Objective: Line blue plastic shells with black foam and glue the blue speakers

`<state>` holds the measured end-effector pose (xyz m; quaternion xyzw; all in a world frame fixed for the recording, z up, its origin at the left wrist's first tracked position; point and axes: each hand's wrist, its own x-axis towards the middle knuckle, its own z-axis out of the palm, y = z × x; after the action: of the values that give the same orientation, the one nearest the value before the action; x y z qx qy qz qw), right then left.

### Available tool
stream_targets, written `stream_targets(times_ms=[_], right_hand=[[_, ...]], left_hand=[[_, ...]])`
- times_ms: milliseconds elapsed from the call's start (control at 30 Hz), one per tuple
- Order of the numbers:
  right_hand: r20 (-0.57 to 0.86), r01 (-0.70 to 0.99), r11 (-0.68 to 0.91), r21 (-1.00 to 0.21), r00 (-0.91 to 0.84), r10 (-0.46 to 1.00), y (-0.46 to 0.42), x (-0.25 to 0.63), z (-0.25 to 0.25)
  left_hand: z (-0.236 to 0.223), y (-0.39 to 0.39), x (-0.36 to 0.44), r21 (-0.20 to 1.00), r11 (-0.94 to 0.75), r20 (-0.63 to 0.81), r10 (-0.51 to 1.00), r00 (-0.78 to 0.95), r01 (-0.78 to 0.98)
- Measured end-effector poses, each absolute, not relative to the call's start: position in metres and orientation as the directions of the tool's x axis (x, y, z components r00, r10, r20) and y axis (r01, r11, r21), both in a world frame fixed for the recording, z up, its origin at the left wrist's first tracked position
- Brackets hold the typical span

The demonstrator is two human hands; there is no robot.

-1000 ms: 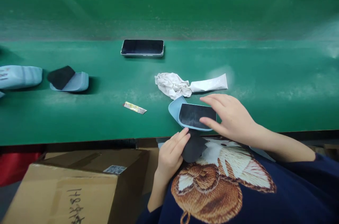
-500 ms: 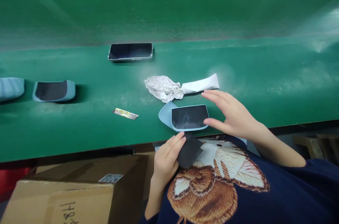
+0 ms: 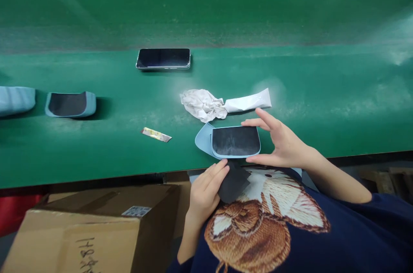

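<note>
A light-blue moulded piece with a black pad (image 3: 235,141) lies near the table's front edge, a pointed blue flap (image 3: 203,139) sticking out on its left. My right hand (image 3: 274,139) spans the right part of this piece, fingertips at its far edge and thumb at its near edge; the index finger is raised. Close in front, the closed fingers of my left hand (image 3: 206,187) hold a thin matte black sheet (image 3: 234,182) with a jagged edge, against the shirt. Just beyond the blue piece is crumpled white paper (image 3: 203,104) joined to a flat white tube-like part (image 3: 248,102).
A phone (image 3: 163,58) rests farther back on the green table (image 3: 112,144). To the left sit another blue piece with a black pad (image 3: 67,104) and a plain blue piece (image 3: 16,101). A small silvery strip (image 3: 156,134) lies nearer. Below the edge stands a cardboard box (image 3: 97,230).
My right hand has closed in from hovering at the right end to touching both long edges of the blue piece. The left hand keeps the black sheet. The view has shifted slightly.
</note>
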<state>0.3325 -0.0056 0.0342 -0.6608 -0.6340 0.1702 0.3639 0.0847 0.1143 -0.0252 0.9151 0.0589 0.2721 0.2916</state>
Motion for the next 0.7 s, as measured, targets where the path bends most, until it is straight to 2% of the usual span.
stream_targets(times_ms=[167, 367, 533, 633, 700], right_hand=[[0.289, 0.639, 0.090, -0.764, 0.214, 0.933, -0.020, 0.341, 0.031], [0.239, 0.531, -0.034, -0.846, 0.437, 0.867, -0.062, 0.357, 0.008], [0.281, 0.533, -0.037, -0.845, 0.503, 0.817, -0.081, 0.362, -0.008], [0.289, 0.554, -0.131, -0.822, 0.603, 0.743, -0.095, 0.370, -0.012], [0.273, 0.596, -0.207, -0.776, 0.612, 0.742, -0.105, 0.379, -0.014]], left_hand=[[-0.024, 0.115, 0.084, 0.599, -0.799, 0.462, 0.279, 0.842, -0.064], [-0.025, 0.115, 0.080, 0.790, -0.613, 0.326, 0.422, 0.846, 0.002], [-0.026, 0.115, 0.081, 0.863, -0.503, 0.265, 0.520, 0.812, 0.041], [-0.029, 0.116, 0.079, 0.875, -0.478, 0.245, 0.567, 0.787, 0.071], [-0.032, 0.117, 0.076, 0.889, -0.451, 0.227, 0.590, 0.775, 0.083]])
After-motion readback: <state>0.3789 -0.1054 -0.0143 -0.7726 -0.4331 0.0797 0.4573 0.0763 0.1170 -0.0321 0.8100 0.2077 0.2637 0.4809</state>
